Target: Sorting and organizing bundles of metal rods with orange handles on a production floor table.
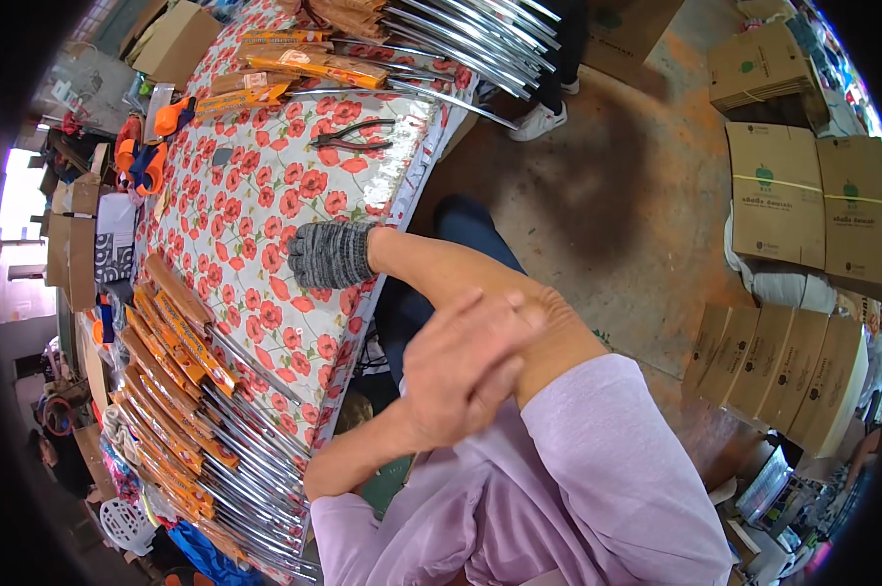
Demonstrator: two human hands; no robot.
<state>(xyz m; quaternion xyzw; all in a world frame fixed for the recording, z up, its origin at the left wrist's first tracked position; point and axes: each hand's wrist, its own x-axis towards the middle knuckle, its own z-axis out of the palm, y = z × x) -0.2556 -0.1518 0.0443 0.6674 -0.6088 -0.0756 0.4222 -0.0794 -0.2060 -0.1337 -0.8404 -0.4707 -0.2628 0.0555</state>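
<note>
My right hand (330,256), in a dark grey knitted glove, rests on the flowered tablecloth (255,210) close to the table's edge. Its fingers are curled in, and nothing shows in them. Across my right forearm (451,269) lies my bare left hand (465,366), touching it just below the elbow. Motion smears its fingers, so their grip is unclear. Beyond the glove is a pair of pliers (353,145) with dark handles. Nearer me, on the left, lies a row of shiny metal tubes (255,479) with brown wrapped ends (172,391) bearing orange labels.
More metal tubes (461,49) with wrapped ends lie at the table's far end, jutting past its edge. Another person's white shoe (540,122) is on the floor there. Cardboard boxes (775,190) stand on the right. A small grey rectangle (222,156) lies on the cloth.
</note>
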